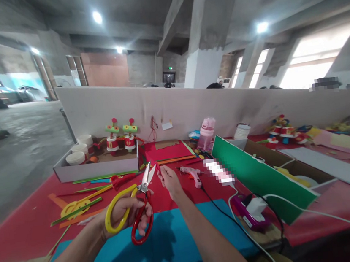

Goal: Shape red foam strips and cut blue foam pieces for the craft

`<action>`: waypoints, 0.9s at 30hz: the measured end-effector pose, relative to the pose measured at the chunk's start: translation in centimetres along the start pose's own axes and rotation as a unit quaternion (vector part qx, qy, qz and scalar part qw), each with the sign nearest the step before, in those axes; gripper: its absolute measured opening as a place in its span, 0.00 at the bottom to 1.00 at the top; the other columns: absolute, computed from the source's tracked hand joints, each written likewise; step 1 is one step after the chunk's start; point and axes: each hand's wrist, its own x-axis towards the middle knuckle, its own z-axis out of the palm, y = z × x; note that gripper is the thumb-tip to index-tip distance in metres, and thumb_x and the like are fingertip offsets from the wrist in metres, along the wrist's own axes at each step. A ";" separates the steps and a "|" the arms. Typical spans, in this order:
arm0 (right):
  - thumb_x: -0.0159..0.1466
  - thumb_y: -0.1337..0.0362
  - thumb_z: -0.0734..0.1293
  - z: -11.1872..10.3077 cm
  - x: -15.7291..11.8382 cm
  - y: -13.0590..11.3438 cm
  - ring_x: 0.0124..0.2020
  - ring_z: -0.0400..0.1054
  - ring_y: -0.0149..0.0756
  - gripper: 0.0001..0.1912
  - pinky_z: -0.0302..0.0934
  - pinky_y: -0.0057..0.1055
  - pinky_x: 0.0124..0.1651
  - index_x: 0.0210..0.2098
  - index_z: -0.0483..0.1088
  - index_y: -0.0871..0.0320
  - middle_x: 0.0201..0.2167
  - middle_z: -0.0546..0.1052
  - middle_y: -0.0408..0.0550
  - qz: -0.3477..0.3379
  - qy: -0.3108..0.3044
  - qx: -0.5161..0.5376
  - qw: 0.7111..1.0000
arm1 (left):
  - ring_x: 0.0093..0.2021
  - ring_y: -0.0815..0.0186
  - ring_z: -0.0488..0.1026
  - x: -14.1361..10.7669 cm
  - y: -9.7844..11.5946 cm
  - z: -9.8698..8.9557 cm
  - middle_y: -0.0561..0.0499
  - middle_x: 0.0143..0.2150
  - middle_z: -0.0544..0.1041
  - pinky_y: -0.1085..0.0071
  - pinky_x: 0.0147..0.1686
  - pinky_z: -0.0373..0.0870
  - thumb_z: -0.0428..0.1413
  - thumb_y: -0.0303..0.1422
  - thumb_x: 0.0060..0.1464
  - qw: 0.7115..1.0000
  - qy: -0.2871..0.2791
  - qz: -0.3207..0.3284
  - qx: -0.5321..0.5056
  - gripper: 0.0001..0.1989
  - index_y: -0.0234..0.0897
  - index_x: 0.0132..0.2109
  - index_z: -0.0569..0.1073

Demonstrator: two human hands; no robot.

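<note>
My left hand [125, 209] has its fingers through the loops of a pair of scissors [144, 187], one handle yellow and the other red. The blades are spread apart and point up and away. Just right of the blade tips, my right hand [170, 180] pinches a small pointed piece of red paper [157, 167]. Both hands are above the near part of the red-covered table, over and just beyond a blue board [190, 231]. A pink glue gun [194, 175] lies to the right of my right hand.
Paper strips [76, 209] lie at left. Behind them, a box [97, 170] holds white cups and two cup figures. Red sheets [167, 151] lie centre back. At right are a green panel [260, 180], a purple power strip [251, 215] and trailing cables. A pink bottle [207, 133] stands behind.
</note>
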 end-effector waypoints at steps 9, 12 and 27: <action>0.59 0.43 0.62 0.5 -0.3 0.1 0.18 0.47 0.25 0.22 0.40 0.24 0.18 0.25 0.60 0.56 0.19 0.59 0.38 -0.012 -0.008 -0.018 1.000 | 0.23 0.62 0.75 0.2 -0.2 0.2 0.42 0.24 0.77 0.70 0.24 0.69 0.51 0.34 0.53 1.000 0.010 0.013 -0.010 0.12 0.30 0.32 0.75; 0.59 0.44 0.62 0.6 -0.4 0.3 0.18 0.48 0.25 0.22 0.40 0.23 0.19 0.24 0.59 0.56 0.20 0.60 0.38 -0.022 -0.005 -0.015 1.000 | 0.21 0.64 0.73 0.2 0.1 0.6 0.44 0.23 0.76 0.71 0.22 0.68 0.53 0.32 0.51 0.998 0.039 0.049 -0.025 0.08 0.31 0.31 0.73; 0.59 0.44 0.63 0.2 -0.8 1.4 0.19 0.48 0.25 0.22 0.40 0.22 0.18 0.24 0.60 0.56 0.21 0.61 0.39 -0.016 0.001 -0.020 1.000 | 0.09 0.73 0.57 0.7 0.1 1.4 0.58 0.10 0.58 0.74 0.13 0.60 0.55 0.42 0.54 0.989 0.102 0.099 0.040 0.19 0.36 0.22 0.64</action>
